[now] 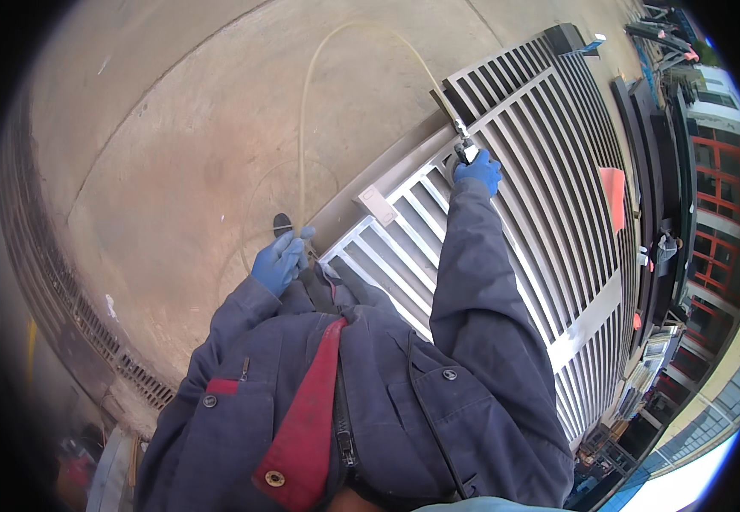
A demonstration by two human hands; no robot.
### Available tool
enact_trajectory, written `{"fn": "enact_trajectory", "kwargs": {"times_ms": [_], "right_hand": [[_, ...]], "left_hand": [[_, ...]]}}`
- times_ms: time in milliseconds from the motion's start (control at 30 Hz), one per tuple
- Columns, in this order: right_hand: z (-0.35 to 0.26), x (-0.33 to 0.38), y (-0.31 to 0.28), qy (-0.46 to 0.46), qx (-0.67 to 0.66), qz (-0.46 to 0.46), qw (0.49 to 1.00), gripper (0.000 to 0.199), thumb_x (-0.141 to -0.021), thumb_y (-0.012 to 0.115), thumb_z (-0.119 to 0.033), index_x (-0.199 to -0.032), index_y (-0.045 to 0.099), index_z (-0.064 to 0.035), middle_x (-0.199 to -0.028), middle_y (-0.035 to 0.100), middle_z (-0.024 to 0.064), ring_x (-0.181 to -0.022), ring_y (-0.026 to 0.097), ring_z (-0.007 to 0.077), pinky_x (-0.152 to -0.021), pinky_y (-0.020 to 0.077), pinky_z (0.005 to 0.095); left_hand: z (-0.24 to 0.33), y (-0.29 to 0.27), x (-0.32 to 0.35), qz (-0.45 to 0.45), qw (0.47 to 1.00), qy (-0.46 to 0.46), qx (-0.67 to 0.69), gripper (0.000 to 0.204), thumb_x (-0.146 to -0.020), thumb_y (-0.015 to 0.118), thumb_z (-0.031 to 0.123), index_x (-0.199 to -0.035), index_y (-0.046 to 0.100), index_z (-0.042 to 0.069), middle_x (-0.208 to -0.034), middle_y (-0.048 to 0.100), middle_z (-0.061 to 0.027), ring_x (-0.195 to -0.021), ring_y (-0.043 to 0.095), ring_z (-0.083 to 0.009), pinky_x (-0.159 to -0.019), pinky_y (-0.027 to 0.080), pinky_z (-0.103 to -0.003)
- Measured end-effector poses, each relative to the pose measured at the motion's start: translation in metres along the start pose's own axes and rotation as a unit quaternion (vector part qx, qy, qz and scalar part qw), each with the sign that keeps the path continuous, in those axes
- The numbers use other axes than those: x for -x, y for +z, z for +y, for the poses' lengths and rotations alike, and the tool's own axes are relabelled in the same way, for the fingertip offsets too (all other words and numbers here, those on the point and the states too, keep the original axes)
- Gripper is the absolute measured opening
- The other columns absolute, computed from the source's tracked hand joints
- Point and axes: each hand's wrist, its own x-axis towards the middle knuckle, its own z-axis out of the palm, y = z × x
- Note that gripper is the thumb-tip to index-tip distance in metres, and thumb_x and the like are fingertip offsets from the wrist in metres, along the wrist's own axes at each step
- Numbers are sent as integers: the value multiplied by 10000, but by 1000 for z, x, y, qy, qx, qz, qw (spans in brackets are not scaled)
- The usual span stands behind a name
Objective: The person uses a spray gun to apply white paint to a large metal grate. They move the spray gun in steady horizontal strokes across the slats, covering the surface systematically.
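My right hand (pixel 478 173), in a blue glove, reaches over a slatted metal gate panel (pixel 438 230) and is closed around a small black-and-white air tool (pixel 470 154). A silvery fitting joins the tool to a pale, see-through air hose (pixel 302 111). The hose arcs out over the floor and comes back toward my body. There, my left hand (pixel 278 260), also blue-gloved, has its fingers closed on the hose beside the panel's near corner. The tool's working end is hidden by my right hand. A small beige block (pixel 377 206) rests on the panel's edge rail.
More slatted panels lie beneath and beyond this one, with an orange-red piece (pixel 613 198) on them. Dark long beams (pixel 656 171) are stacked at the right. Concrete floor (pixel 191 128) spreads at the left, bordered by a drain grate (pixel 88 316). My shoe (pixel 282 224) shows near the hose.
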Motion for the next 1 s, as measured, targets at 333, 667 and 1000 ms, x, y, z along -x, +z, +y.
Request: {"fn": "enact_trajectory", "kwargs": {"times_ms": [333,667,1000], "right_hand": [[60,24,13,50,-45,-5,998,510,-859,767,-503,-1263,641,-218,-1331,567,190,-1223,579,411,-967,525,546],[176,44,13,204,-39,-43,977,483,-882,738,-465,-1272,630,-203,-1325,562,176,-1200,599,401,-921,547,526],[79,36,16,60,-83,-20,995,558,-866,751,-468,-1320,586,-189,-1316,557,176,-1182,600,400,-926,535,546]], "left_hand": [[-3,14,-19,-26,997,-13,-66,415,-1111,499,295,-1435,536,37,-767,597,14,-589,476,-35,-548,413,-189],[2,36,-26,-86,989,-23,-115,411,-1108,505,280,-1449,528,53,-768,588,25,-598,443,-27,-548,376,-191],[1,30,-23,-71,983,38,-163,458,-1117,466,353,-1425,556,28,-774,638,-1,-586,553,-58,-558,461,-204]]}}
